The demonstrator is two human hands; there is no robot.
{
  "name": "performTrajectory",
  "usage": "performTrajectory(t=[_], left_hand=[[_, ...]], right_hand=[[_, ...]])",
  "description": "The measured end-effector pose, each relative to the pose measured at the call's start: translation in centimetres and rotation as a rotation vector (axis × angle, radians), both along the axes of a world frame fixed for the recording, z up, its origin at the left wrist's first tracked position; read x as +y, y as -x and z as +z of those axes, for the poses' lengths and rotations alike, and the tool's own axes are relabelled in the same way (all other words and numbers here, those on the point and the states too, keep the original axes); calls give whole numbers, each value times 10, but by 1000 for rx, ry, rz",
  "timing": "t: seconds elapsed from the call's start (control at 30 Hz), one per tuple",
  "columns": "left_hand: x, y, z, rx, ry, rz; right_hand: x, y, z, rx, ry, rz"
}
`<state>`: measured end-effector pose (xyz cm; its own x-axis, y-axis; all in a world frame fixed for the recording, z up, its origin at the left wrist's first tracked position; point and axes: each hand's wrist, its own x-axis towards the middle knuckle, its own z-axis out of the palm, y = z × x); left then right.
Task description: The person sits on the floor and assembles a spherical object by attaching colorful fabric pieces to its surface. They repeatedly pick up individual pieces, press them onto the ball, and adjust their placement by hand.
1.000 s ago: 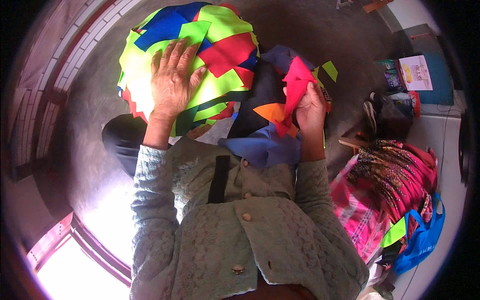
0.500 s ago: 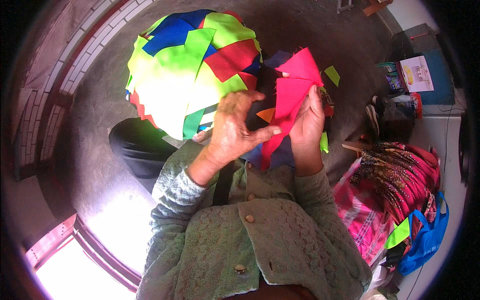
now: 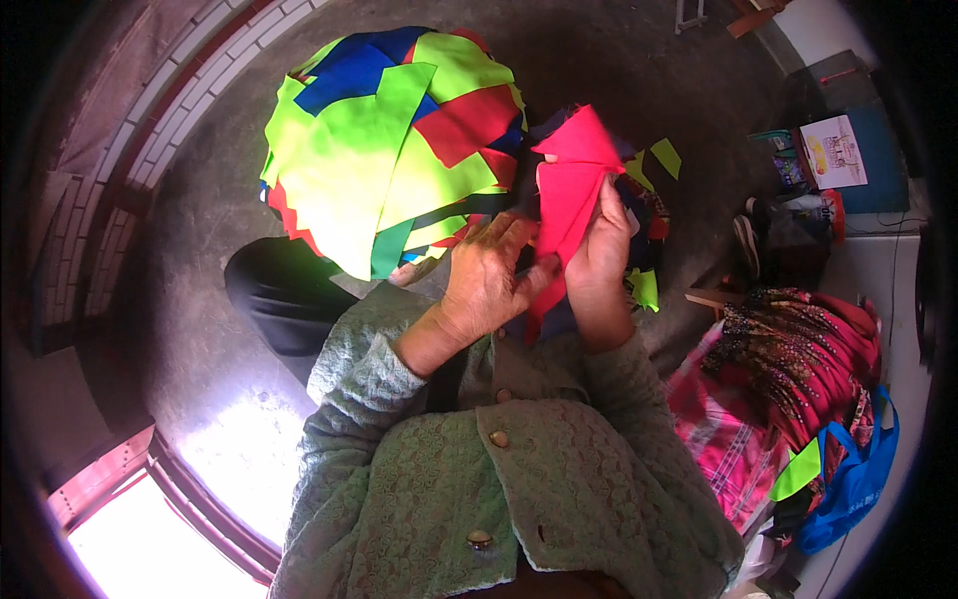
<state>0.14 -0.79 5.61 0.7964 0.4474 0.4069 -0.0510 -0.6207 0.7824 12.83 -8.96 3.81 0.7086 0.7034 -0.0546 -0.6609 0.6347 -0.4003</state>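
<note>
Pink-red pieces of cloth (image 3: pixel 571 195), pointed in shape and overlapping, are held up in front of my body. My right hand (image 3: pixel 599 240) pinches them along their right edge, thumb on top. On the cloth's lower left side is my left hand (image 3: pixel 489 270), its thumb and fingers closing on the narrow lower strip. Beyond my left hand sits a large rounded heap of cloth pieces (image 3: pixel 349 150) in lime green, blue, red and dark green. More scraps in dark and lime colours lie behind my right hand, partly hidden.
A lime scrap (image 3: pixel 666 158) lies on the grey floor farther off. At the right are a patterned pink cloth pile (image 3: pixel 798 349), a blue bag (image 3: pixel 858 479) and dark shoes (image 3: pixel 748 235). My bent dark-clad knee (image 3: pixel 279 290) is at the left.
My left hand has moved right, closer to the pink-red cloth and my right hand. The cloth has shifted slightly left and down, with my right hand still gripping it.
</note>
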Motion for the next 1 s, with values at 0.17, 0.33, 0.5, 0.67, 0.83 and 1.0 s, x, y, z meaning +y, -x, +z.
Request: performTrajectory(t=[0.17, 0.33, 0.5, 0.67, 0.83, 1.0], left_hand=[[5, 8, -4, -10, 20, -8], [11, 12, -3, -20, 158, -12], [12, 15, -8, -25, 822, -102], [20, 16, -6, -214, 1438, -121], [19, 16, -2, -471, 1602, -273], [16, 20, -1, -308, 1311, -124]], right_hand=[[-8, -6, -13, 10, -86, 72], [-6, -2, -16, -33, -55, 116], [-8, -10, -36, 66, 70, 88], [-2, -11, -28, 186, 8, 145], [1, -12, -24, 198, 111, 156], [-2, -15, -28, 100, 301, 94]])
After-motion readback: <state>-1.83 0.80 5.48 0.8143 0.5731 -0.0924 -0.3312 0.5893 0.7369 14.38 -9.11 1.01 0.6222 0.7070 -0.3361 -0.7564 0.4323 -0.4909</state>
